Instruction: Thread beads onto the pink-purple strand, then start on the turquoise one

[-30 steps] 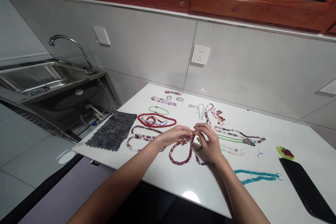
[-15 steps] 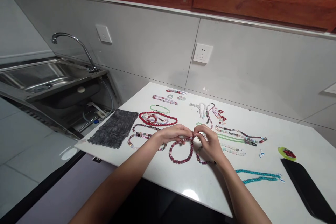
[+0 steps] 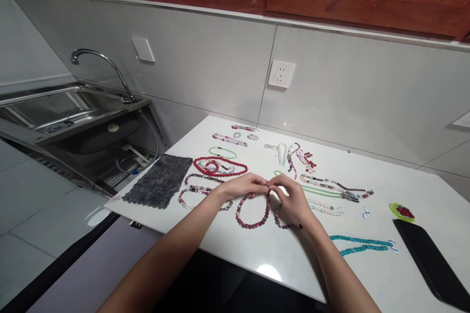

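Observation:
A loop of dark red beads (image 3: 252, 211) lies on the white table (image 3: 286, 254) in front of me. My left hand (image 3: 242, 187) and my right hand (image 3: 292, 200) meet at the top of that loop, fingertips pinched together on its strand. A second, darker bead strand (image 3: 284, 224) curls under my right hand. Many other bead strings lie around: a bright red one (image 3: 220, 166), a green one (image 3: 321, 190) and a turquoise one (image 3: 362, 245).
A grey knitted cloth (image 3: 158, 180) lies at the table's left edge. A black phone (image 3: 431, 264) and a small green dish of red beads (image 3: 401, 211) sit at the right. A steel sink (image 3: 55, 110) with a tap stands to the left. A socket (image 3: 281, 74) is on the wall.
Both hands stay pinched at the top of the dark red loop; the loop has drawn a little tighter and rounder. The view has shifted only slightly.

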A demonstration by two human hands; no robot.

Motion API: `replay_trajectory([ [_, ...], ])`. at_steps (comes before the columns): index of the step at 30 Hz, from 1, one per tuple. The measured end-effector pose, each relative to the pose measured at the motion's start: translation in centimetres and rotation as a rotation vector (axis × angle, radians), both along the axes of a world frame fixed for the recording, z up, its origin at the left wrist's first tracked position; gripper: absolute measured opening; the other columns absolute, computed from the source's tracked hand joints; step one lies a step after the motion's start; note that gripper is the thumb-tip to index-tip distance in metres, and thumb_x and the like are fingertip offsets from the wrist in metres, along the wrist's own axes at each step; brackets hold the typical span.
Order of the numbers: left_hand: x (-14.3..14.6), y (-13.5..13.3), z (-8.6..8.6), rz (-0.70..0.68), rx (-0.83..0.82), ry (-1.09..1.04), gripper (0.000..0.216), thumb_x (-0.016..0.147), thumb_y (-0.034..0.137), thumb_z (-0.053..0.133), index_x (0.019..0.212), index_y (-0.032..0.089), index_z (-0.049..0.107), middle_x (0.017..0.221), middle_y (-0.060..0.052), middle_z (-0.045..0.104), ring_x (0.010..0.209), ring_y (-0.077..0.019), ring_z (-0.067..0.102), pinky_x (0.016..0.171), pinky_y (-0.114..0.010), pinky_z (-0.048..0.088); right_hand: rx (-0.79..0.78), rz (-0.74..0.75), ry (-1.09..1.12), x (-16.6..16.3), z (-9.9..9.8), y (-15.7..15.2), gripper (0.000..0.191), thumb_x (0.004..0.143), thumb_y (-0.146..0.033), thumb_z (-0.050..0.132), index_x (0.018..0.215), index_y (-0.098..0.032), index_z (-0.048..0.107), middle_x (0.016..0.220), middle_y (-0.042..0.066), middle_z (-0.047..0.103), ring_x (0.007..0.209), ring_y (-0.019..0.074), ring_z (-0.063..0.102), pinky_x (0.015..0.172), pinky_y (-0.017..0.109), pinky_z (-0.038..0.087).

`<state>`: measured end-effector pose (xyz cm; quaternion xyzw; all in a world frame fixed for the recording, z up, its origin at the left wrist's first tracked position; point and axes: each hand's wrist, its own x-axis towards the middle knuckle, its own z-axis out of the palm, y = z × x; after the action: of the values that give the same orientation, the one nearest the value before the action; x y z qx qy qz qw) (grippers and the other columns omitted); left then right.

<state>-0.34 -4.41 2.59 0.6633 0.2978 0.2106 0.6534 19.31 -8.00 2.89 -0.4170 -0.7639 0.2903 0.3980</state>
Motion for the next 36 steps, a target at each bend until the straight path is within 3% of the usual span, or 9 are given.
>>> replay_trajectory([
  [5, 0.0, -0.1, 0.1, 0.017, -0.008, 0.014, 0.043, 0.078, 0.055, 0.06, 0.09, 0.014, 0.067, 0.066, 0.001, 0.043, 0.057, -0.0091, 0.035, 0.052, -0.024, 0.029, -0.066, -0.014, 0.062, 0.1, -0.3, 0.2, 0.008, 0.089, -0.025, 0.05, 0.093, -0.022, 0.057, 0.089, 0.003, 0.064, 0.082, 0.0175, 0.061, 0.076, 0.031, 0.047],
  [11, 0.0, 0.1, -0.5, 0.064, -0.025, -0.014, 0.043, 0.075, 0.054, 0.063, 0.087, 0.013, 0.07, 0.069, -0.002, 0.048, 0.058, -0.0089, 0.035, 0.052, -0.024, 0.028, -0.01, -0.038, 0.041, 0.1, -0.6, 0.2, 0.003, 0.086, -0.019, 0.049, 0.089, -0.022, 0.048, 0.085, 0.002, 0.059, 0.077, 0.0165, 0.058, 0.07, 0.03, 0.044],
  [19, 0.3, 0.3, -1.3, 0.137, -0.244, -0.107, 0.043, 0.063, 0.047, 0.077, 0.088, 0.012, 0.072, 0.088, -0.007, 0.06, 0.061, -0.0066, 0.037, 0.049, -0.023, 0.018, 0.083, -0.029, 0.005, 0.2, -0.8, 0.1, 0.008, 0.088, -0.015, 0.043, 0.086, -0.022, 0.042, 0.084, 0.002, 0.057, 0.077, 0.0166, 0.056, 0.068, 0.03, 0.043],
  [26, 0.4, 0.1, -1.4, 0.117, -0.445, -0.189, 0.034, 0.063, 0.035, 0.079, 0.085, 0.012, 0.069, 0.081, -0.002, 0.051, 0.057, -0.0048, 0.026, 0.047, -0.022, 0.012, 0.197, 0.01, -0.074, 0.3, -1.4, 0.1, 0.015, 0.089, -0.008, 0.037, 0.085, -0.022, 0.041, 0.087, 0.004, 0.054, 0.077, 0.0159, 0.052, 0.069, 0.03, 0.042],
  [31, 0.5, 0.0, -1.9, 0.172, -0.44, -0.188, 0.028, 0.065, 0.035, 0.077, 0.073, 0.012, 0.064, 0.072, 0.0, 0.045, 0.057, -0.0063, 0.024, 0.046, -0.023, 0.011, 0.299, 0.035, -0.093, 0.0, -2.0, 0.0, 0.02, 0.085, -0.003, 0.036, 0.084, -0.022, 0.04, 0.086, 0.004, 0.051, 0.077, 0.0162, 0.05, 0.068, 0.03, 0.042],
  [36, 0.5, -0.1, -1.9, 0.211, -0.433, -0.193, 0.028, 0.065, 0.035, 0.077, 0.073, 0.012, 0.063, 0.069, 0.001, 0.041, 0.058, -0.007, 0.022, 0.045, -0.023, 0.01, 0.367, 0.052, -0.11, -0.2, -1.7, -0.2, 0.019, 0.088, -0.004, 0.037, 0.089, -0.022, 0.043, 0.086, 0.005, 0.051, 0.078, 0.0169, 0.049, 0.068, 0.032, 0.043],
])
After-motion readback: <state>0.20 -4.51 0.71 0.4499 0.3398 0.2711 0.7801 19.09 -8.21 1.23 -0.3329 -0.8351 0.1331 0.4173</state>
